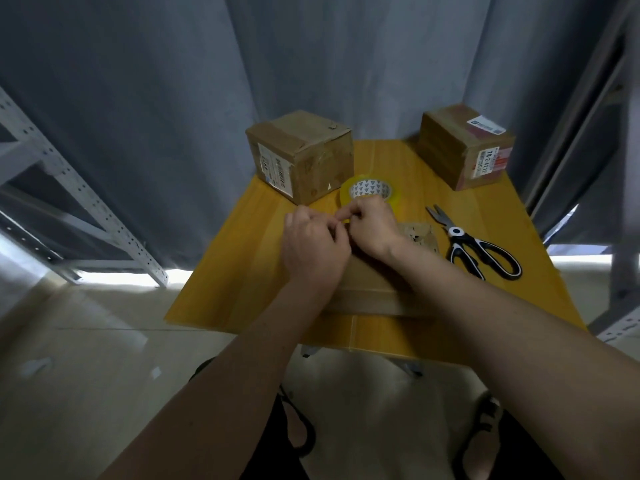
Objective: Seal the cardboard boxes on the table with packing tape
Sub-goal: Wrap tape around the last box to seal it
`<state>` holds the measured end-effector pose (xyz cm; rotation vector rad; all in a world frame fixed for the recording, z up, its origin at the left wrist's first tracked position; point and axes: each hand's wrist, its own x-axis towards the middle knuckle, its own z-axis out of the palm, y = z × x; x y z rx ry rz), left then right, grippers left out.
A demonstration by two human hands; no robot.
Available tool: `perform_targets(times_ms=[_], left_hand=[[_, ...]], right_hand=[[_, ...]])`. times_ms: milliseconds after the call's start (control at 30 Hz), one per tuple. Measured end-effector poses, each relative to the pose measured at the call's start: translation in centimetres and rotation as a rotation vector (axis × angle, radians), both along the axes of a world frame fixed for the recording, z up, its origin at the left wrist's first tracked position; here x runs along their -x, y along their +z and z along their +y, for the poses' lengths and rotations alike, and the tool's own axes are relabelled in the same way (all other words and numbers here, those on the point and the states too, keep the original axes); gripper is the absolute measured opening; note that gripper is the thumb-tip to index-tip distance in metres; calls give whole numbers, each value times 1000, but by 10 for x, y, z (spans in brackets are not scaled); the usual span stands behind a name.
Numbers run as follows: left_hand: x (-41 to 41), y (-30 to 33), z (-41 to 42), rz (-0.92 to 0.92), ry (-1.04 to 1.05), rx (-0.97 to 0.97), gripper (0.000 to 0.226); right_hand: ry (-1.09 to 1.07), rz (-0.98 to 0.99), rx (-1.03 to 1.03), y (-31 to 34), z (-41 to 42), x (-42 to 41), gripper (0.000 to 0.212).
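Note:
A flat cardboard box [372, 278] lies at the near middle of the yellow table [242, 271], mostly under my hands. A yellowish roll of packing tape [369, 190] stands just beyond it. My right hand [372, 230] curls its fingers round the roll's near edge. My left hand [313, 245] pinches at the tape's edge beside the right fingers; the tape end itself is hidden. Two more cardboard boxes stand at the back: one at the left [301, 155], one at the right [465, 145].
Black-and-white scissors [476, 245] lie on the table to the right of my hands. Grey curtains hang behind the table. A white perforated metal rack [79, 188] stands at the left, another frame at the far right. My sandalled feet are below the table edge.

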<state>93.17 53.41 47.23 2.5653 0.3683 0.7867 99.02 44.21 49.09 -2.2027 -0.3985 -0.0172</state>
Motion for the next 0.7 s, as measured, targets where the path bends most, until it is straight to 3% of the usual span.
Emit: perform_targets(times_ms=[67, 133, 200, 333, 533, 633, 700], left_hand=[[-2, 4, -1, -101, -30, 7, 7], [-8, 7, -1, -79, -128, -2, 17], [-16, 12, 0, -9, -206, 37, 25], [-32, 21, 4, -4, -195, 186, 19], [-45, 10, -3, 100, -379, 181, 20], [-48, 2, -7, 268, -498, 105, 43], [-50, -4, -8, 448, -538, -84, 67]], right_hand=[[-101, -24, -93, 4, -13, -6, 30], [-205, -21, -137, 7, -29, -19, 30], [-251, 17, -83, 7, -45, -32, 28], [-271, 80, 61, 0, -62, -49, 25], [-196, 157, 195, -8, -59, -70, 29], [-96, 154, 327, -7, -52, -84, 37], [-24, 148, 478, -7, -47, -93, 43]])
